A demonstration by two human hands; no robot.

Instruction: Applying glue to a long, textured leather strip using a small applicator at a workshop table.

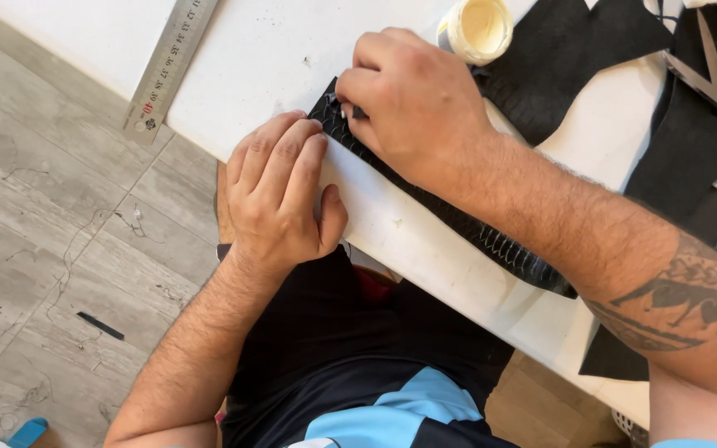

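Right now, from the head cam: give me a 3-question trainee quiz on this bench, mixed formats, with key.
1. True or false: both hands rest on the black scaled strip.
2. Multiple choice: what lies at the table's left edge? A) metal ruler B) hammer C) paintbrush
3. Fill in: the open jar sits just beyond the ____ hand.

Key:
1. True: the left hand presses the strip's near end, and the right hand pinches it with its fingertips.
2. A.
3. Right. Scissors lie further right, on black sheet material.
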